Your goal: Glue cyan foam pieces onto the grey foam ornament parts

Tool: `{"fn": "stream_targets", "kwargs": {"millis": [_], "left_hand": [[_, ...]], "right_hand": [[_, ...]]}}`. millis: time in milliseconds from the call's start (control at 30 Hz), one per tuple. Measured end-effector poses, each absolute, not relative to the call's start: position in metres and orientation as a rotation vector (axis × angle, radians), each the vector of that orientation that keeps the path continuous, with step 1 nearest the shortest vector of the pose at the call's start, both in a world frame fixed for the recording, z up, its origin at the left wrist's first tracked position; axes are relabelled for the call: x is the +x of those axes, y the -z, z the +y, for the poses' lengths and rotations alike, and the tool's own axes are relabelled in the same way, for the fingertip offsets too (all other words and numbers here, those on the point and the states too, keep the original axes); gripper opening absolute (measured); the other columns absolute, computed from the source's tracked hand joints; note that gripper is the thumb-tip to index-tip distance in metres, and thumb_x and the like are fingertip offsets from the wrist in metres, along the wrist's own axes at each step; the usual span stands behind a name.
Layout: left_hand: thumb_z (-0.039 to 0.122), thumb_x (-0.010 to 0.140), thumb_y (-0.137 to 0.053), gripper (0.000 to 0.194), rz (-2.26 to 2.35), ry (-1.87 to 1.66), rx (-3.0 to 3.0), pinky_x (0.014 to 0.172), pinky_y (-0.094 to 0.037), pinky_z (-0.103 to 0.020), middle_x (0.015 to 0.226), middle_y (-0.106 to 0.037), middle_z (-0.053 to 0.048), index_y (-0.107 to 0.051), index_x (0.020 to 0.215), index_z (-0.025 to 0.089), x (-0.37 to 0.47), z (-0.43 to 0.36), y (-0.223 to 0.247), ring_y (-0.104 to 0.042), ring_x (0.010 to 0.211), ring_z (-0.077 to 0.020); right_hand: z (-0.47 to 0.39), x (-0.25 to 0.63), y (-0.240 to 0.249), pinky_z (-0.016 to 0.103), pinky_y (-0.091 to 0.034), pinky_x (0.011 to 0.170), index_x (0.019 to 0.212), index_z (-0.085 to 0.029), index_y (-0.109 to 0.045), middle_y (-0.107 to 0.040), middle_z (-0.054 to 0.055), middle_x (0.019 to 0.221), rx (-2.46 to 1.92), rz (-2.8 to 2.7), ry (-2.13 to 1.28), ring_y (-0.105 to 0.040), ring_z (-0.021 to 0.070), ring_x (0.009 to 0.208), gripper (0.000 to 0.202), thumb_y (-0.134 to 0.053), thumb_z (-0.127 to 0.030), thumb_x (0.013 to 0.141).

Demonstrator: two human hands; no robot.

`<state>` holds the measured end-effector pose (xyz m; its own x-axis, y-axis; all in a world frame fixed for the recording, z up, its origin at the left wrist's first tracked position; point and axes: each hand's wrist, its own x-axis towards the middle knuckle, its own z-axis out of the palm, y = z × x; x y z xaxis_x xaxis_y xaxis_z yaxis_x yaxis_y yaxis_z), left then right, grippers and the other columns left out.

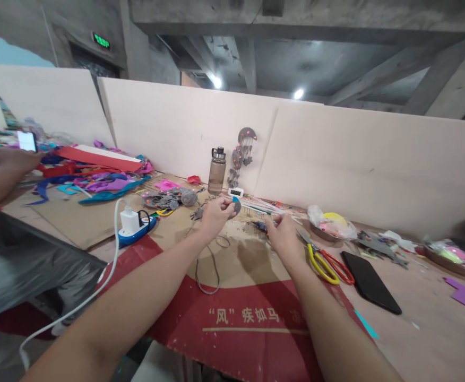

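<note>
Small grey-and-blue piece, pinched in left hand; dark cluster to its right, nearer right hand, fingers bent, grip impossible to tell

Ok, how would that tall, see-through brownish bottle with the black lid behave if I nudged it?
The bottle might tip if pushed near its black lid, standing taller than wide. Looking smooth and stiff-walled, it probably won't squash. Round-sided, it could roll once down.
</note>
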<state>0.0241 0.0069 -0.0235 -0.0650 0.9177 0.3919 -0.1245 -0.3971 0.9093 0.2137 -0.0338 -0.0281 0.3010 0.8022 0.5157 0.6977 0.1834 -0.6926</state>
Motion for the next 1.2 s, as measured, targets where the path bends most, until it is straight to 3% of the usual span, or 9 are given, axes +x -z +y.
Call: {"fn": "stream_targets", "kwargs": {"millis": [100,267,500,700,867,1033,1200], "left_hand": [[0.025,0.075,-0.068,0.009,0.967,-1.654,1.609,0.068,-0.05,-0.024,0.071,-0.069,-0.002,-0.069,0.076,0.016,0.027,0.0,0.024,-0.064,0.068,-0.0148],[0.021,0.077,-0.063,0.007,1.136,-1.72,1.86,0.07,-0.045,-0.024,0.075,-0.07,-0.003,-0.07,0.076,0.019,0.029,-0.011,0.017,-0.062,0.07,-0.0149],[0.027,0.082,-0.057,0.014,1.147,-1.703,1.962,0.072,-0.049,-0.026,0.08,-0.072,-0.002,-0.068,0.083,0.018,0.031,-0.012,0.018,-0.066,0.074,-0.0151],[0.033,0.084,-0.056,0.02,1.07,-1.667,1.846,0.065,-0.05,-0.024,0.082,-0.073,-0.004,-0.067,0.091,0.017,0.028,-0.01,0.021,-0.066,0.072,-0.015],[0.034,0.082,-0.06,0.02,1.081,-1.633,1.768,0.064,-0.05,-0.024,0.077,-0.072,-0.004,-0.068,0.085,0.016,0.026,-0.009,0.019,-0.065,0.07,-0.0153],[0.033,0.078,-0.065,0.018,0.86,-1.548,1.574,0.074,-0.056,-0.028,0.08,-0.07,-0.003,-0.067,0.082,0.016,0.029,-0.002,0.025,-0.066,0.075,-0.0153],[0.035,0.071,-0.074,0.024,0.713,-1.463,1.357,0.082,-0.057,-0.035,0.08,-0.067,-0.001,-0.063,0.08,0.015,0.034,-0.003,0.024,-0.066,0.076,-0.0144]], "right_hand": [[-0.038,0.175,0.025,0.037,-0.049,0.084,0.089,-0.023,-0.046,-0.061,0.004,0.09,-1.109,-1.405,-0.629,-0.06,0.019,0.085,0.026,-0.06,-0.04,0.075],[-0.043,0.142,0.023,0.032,-0.049,0.081,0.093,-0.025,-0.037,-0.061,0.0,0.097,-0.815,-1.132,-1.071,-0.062,0.0145,0.086,0.045,-0.07,-0.029,0.063],[-0.049,0.137,0.02,0.02,-0.043,0.066,0.097,-0.027,-0.037,-0.061,-0.007,0.085,-0.701,-0.823,-1.295,-0.058,0.0088,0.074,0.058,-0.073,-0.014,0.053],[-0.051,0.134,0.016,0.023,-0.045,0.059,0.101,-0.028,-0.035,-0.061,-0.009,0.073,-0.632,-0.83,-1.452,-0.052,0.0082,0.054,0.06,-0.07,-0.014,0.054],[-0.051,0.14,0.019,0.021,-0.035,0.047,0.096,-0.024,-0.046,-0.048,-0.01,0.064,-0.867,-1.047,-1.257,-0.033,0.0059,0.044,0.034,-0.066,-0.032,0.07],[-0.045,0.15,0.022,0.025,-0.036,0.057,0.083,-0.02,-0.058,-0.055,-0.003,0.071,-1.033,-1.318,-0.7,-0.044,0.0114,0.061,0.018,-0.058,-0.038,0.079],[-0.045,0.159,0.017,0.026,-0.032,0.055,0.082,-0.019,-0.063,-0.049,-0.004,0.063,-1.059,-1.321,-0.569,-0.04,0.0126,0.058,0.02,-0.056,-0.038,0.08]]}}
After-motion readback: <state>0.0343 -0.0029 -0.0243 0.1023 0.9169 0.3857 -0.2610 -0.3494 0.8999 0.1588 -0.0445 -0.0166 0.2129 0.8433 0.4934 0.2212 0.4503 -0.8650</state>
